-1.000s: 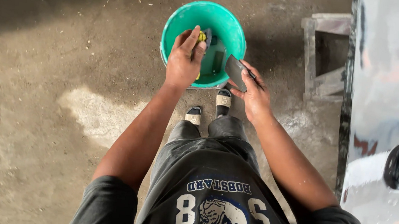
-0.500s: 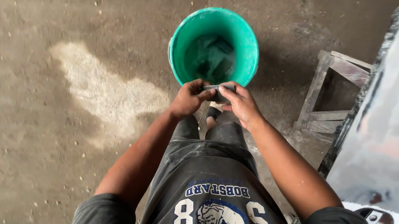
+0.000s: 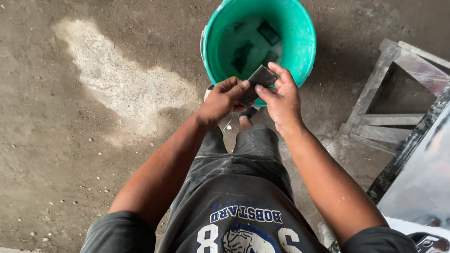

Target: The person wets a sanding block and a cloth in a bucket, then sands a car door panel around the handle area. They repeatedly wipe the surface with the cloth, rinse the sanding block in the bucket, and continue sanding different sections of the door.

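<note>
1. A second ago the left hand (image 3: pixel 222 100) reached into the green plastic bucket (image 3: pixel 300 34) while the right hand (image 3: pixel 281 98) alone held the small dark rectangular piece (image 3: pixel 258 83); now both hands meet over the near rim of the bucket, and the piece sits between them.
2. Half a second ago the hands were already together below the bucket; since then the view has shifted, so the bucket sits higher and the pale patch on the floor (image 3: pixel 119 83) lies further left.
3. Left grip: fingers curled and closed on the lower end of the dark piece; right grip: thumb and fingertips pinched on its upper end, so both hands hold the same piece.
4. The piece is thin, flat and dark grey, tilted, with a dull surface; whether it is abrasive paper or a block cannot be told.
5. The bucket is round and smooth-walled, with cloudy water and several dark flat pieces (image 3: pixel 255 44) lying in it.
6. The floor is rough, gritty concrete with small stones; the patch is whitish and dusty.
7. To the right stands a low wooden stool (image 3: pixel 387 98), paint-smeared; beside it is a grey vehicle panel (image 3: pixel 441 164), matte and streaked.
8. The person wears dark stained trousers (image 3: pixel 244 156).
</note>
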